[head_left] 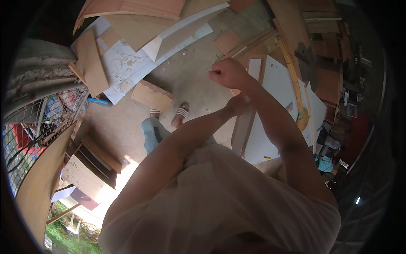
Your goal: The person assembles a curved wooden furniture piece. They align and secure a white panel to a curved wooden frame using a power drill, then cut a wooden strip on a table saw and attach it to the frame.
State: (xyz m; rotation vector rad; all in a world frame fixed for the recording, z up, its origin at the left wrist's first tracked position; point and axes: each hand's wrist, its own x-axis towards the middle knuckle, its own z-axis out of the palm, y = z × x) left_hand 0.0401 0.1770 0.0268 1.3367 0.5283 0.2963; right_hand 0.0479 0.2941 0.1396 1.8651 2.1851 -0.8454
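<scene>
My right hand is a closed fist, held out in front of me above the edge of a worktop. Anything inside its curled fingers is hidden. My left hand is just below it, at the right wrist. The right forearm covers its fingers, so its grip does not show. Beneath both hands runs a long narrow board with a pale face and brown edges. Beside it, on the right, lies a large white panel. I cannot tell whether either hand touches the board.
A curved bamboo-like pole lies across the white panel's far right side. Wood sheets and a stained white board are stacked at far left. A wood offcut lies by my sandalled feet. A wooden box stands at left near a wire grille.
</scene>
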